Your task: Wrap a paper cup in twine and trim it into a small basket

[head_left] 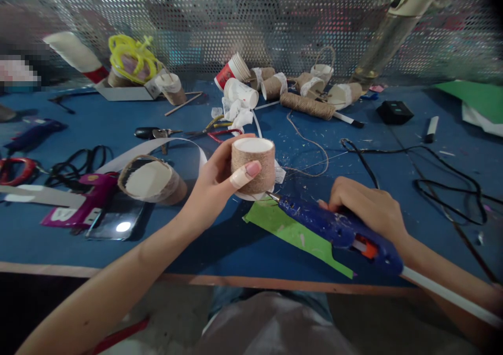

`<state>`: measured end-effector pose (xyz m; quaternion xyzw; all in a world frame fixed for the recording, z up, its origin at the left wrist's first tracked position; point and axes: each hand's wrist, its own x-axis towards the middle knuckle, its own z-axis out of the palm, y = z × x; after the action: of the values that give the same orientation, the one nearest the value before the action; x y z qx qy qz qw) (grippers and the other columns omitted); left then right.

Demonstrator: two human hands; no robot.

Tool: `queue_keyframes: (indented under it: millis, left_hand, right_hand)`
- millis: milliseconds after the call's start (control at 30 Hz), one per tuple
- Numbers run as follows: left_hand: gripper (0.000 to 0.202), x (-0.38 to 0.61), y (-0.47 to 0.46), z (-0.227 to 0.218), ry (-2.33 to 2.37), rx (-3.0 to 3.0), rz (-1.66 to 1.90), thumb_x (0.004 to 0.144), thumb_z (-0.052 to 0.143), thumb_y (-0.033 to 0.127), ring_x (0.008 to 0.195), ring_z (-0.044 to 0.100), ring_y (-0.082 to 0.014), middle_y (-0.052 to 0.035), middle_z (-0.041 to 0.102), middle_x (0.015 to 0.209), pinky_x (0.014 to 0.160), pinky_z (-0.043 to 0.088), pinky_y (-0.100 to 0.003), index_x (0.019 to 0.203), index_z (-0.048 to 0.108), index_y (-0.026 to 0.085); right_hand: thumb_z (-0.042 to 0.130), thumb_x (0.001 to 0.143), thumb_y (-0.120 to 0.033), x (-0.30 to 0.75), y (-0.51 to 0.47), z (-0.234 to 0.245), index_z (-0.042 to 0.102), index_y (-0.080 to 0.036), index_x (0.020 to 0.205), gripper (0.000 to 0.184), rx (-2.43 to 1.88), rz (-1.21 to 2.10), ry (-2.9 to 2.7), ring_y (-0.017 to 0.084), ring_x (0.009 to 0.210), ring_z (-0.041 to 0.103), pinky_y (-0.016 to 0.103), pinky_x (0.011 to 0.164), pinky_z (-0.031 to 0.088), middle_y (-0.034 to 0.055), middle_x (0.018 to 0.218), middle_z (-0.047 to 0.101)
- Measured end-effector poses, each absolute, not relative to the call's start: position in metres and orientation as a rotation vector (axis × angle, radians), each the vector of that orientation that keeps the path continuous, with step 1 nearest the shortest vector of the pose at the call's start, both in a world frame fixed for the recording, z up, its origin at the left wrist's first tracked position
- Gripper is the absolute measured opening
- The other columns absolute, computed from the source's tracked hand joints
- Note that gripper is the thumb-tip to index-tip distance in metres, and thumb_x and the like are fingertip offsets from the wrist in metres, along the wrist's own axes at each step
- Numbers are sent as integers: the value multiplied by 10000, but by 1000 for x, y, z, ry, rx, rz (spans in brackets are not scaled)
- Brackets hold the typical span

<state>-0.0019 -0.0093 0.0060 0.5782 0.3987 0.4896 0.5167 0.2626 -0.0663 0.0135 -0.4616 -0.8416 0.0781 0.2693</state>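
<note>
Head view: blue table [212, 255], flecked with white, ending in a narrow brownish edge [236, 280] above a grey floor [168, 313]. Behind, across the full width, a perforated metal screen [196, 20]. Near the front, over a bright green strip [291, 234], a twine-wrapped cup [264, 155], rim up, gripped in the left hand [214, 174]; right hand [365, 206] wrapped around a blue glue gun [314, 220], nozzle [274, 197] at the cup's base, contact impossible to tell. Toward the back, a roll of twine [304, 105] and tipped cups [273, 87]; to the left, a phone [112, 223]; to the right, a black cord [444, 192] and a green sheet [471, 98].
</note>
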Motion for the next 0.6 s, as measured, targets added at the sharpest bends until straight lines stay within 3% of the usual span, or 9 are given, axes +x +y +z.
queue_keyframes:
  millis: [300,600]
  left_hand:
    - [425,-1,-8,8,951,1395,1206,864,730,508,1214,629,-293,-60,701,1237,1035,523,-418,1205,650,268]
    - [401,4,-12,8,919,1329,1175,852,756,489,1186,645,-271,-60,701,1220,1021,535,-384,1177,670,270]
  right_hand:
    - [473,985,-203,268,-62,12,414,-238,772,223,-1237,183,-2280,100,602,528,258,530,308,-34,729,536]
    - [471,965,-175,260,-68,14,403,-241,761,225,-1217,229,-2283,112,599,530,273,537,315,-32,726,546]
